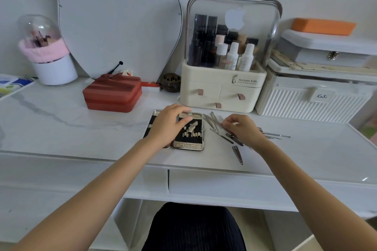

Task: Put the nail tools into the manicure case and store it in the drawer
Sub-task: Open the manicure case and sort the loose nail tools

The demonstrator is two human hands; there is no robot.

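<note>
Steadying open manicure case (pixel 188 131) with flat left hand (pixel 168 123); right hand (pixel 243 128) fingers (pixel 228 121) pinching nail tools (pixel 216 126) (case slots empty); next, seating.

Shiny metal nail tools (pixel 219 128), glossy tabletop (pixel 81 128)

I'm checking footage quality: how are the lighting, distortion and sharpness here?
Head view: soft, even light with faint shadows; wide-angle bending curves the desk edge; glare washes the organizer's clear cover; the nail tools near the right hand look slightly soft.
</note>
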